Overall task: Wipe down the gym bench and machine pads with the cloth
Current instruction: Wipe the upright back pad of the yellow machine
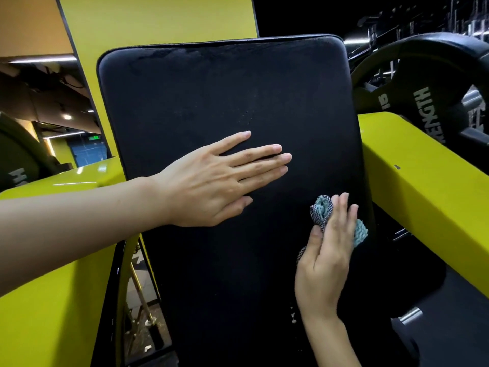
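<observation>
Head view: my right hand (328,255) grips the bunched cloth (321,210) against the black pad (225,88) near its right edge. My left hand (211,181) lies flat mid-pad, fingers straight. Beyond, the yellow frame (423,186) and a weight plate (423,83).

Gym: yellow machine frame (423,165), black pad (225,102), weight plate (423,83).
</observation>
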The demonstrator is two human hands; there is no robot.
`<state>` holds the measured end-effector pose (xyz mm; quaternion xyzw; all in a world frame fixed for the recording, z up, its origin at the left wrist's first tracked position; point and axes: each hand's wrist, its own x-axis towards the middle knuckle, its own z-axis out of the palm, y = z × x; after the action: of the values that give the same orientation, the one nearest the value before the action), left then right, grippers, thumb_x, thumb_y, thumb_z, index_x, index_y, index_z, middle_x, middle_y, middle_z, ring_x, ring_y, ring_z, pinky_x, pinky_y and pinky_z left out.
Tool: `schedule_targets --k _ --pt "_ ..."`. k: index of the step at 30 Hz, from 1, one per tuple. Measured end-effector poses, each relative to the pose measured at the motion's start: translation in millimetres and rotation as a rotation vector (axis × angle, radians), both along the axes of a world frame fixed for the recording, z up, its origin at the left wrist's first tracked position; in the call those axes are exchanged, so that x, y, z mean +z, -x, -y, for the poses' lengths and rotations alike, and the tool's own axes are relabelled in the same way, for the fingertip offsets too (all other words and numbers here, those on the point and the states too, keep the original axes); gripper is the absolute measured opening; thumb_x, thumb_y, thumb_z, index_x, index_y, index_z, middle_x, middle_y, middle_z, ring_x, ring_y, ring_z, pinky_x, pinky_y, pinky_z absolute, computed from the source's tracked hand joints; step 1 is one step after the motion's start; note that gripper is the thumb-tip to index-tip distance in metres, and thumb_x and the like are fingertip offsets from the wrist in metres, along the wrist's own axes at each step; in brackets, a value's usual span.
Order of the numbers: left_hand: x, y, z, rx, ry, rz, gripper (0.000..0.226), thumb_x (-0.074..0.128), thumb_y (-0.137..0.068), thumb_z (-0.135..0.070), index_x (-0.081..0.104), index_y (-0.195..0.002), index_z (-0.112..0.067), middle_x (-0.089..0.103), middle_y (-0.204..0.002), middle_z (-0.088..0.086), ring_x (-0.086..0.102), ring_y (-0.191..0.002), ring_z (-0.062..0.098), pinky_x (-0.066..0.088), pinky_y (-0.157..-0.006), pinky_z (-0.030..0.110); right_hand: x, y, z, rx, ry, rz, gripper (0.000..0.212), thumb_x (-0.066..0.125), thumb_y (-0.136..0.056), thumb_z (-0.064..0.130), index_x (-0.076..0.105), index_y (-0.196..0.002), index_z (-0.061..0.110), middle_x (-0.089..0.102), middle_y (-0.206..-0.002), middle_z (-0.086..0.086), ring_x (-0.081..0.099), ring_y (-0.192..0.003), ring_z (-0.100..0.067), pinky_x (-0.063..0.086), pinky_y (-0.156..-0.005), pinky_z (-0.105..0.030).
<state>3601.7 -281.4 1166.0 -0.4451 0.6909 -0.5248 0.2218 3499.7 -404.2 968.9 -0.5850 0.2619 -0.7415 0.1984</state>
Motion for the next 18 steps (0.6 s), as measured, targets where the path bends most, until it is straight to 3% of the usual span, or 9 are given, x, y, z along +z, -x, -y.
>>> schedule_targets --k 6,12,18 --pt "-5 5 9 0.008 -0.006 0.011 0.063 0.022 -0.102 -0.038 0.009 -0.159 -0.013 0.005 -0.166 0.002 0.003 -0.154 0.020 0.008 -0.123 0.049 -49 -19 -50 0.002 0.126 -0.084 0.047 0.032 -0.106 0.023 0.033 -0.149 0.005 0.032 -0.159 -0.006 0.022 -0.150 -0.028 0.021 -0.121 -0.031" --pt "-7 11 17 0.005 -0.015 0.018 0.063 0.021 -0.102 -0.038 0.011 -0.159 -0.013 0.006 -0.166 0.002 0.004 -0.153 0.020 0.010 -0.123 0.050 -73 -24 -58 -0.001 0.206 -0.163 0.043 0.031 -0.106 0.020 0.034 -0.147 0.009 0.033 -0.158 -0.001 0.025 -0.149 -0.024 0.038 -0.111 -0.039" --pt "-11 13 23 0.004 -0.013 0.021 0.064 0.024 -0.102 -0.038 0.012 -0.158 -0.012 0.007 -0.166 0.002 0.006 -0.153 0.020 0.010 -0.123 0.050 -38 -1 -17 0.008 0.111 -0.091 0.050 0.040 -0.100 0.013 0.032 -0.149 0.005 0.034 -0.157 -0.007 0.021 -0.151 -0.025 0.017 -0.122 -0.028"
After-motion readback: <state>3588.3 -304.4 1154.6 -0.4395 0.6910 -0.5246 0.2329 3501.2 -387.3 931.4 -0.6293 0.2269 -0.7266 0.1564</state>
